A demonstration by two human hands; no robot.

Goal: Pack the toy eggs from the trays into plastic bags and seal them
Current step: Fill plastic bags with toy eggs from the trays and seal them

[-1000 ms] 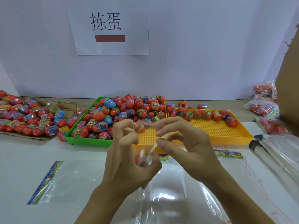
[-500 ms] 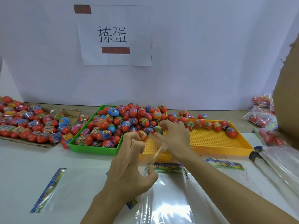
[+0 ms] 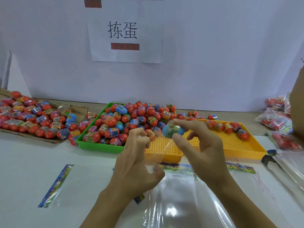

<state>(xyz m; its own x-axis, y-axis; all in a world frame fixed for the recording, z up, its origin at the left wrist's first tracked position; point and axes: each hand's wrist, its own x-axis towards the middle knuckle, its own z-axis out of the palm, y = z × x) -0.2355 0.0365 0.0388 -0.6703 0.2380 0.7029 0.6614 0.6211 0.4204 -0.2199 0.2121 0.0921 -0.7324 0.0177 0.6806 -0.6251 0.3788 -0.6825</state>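
Right hand (image 3: 199,150): raised over the yellow tray, thumb and fingertips curled round a blue egg (image 3: 173,131) with a printed band, held at the mouth of the bag.

Left hand (image 3: 137,163): raised beside the right, fingers and thumb pinching the clear bag (image 3: 158,151) and holding its top edge up; the bag hangs between the two hands, its lower part bunched at the left thumb.

Green tray (image 3: 98,146): heaped full of eggs (image 3: 125,120), mostly orange-red with shrink-wrapped printed bands, a few blue or pink. Band text too small to read.

Yellow tray (image 3: 230,149): perforated floor, touching the green tray's right side; a few eggs lie along its far edge, the rest of the floor bare.

Cardboard (image 3: 54,139), far left: a spread of loose eggs on it.

Filled bags (image 3: 276,119), far right: several clear bags of eggs, piled.

Flat bags (image 3: 181,203): clear, with colourful printed header strips, lying on the white table (image 3: 24,162) under and beside the hands; more stacked at the right edge.

Sign (image 3: 125,32): white sheet on the back wall, printed "拣蛋", with a brown-red bar below.
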